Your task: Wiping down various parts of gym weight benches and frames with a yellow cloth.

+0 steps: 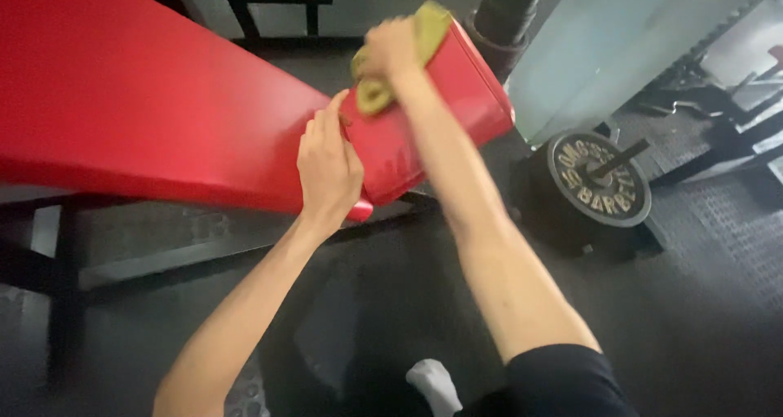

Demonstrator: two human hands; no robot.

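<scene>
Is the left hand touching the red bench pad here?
Touching. The head view shows the left hand lying flat on the red bench pad, fingers on its surface, no gap visible.

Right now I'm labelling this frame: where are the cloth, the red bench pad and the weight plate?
cloth (373, 95), head view, bunched lower end under the right hand
red bench pad (147, 107), head view, bare top surface
weight plate (598, 180), head view, lettered face

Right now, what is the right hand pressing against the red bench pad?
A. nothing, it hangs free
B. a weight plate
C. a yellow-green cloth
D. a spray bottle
C: the right hand grips a yellow-green cloth against the red bench pad, while the left hand rests bare on the pad's edge.
</scene>
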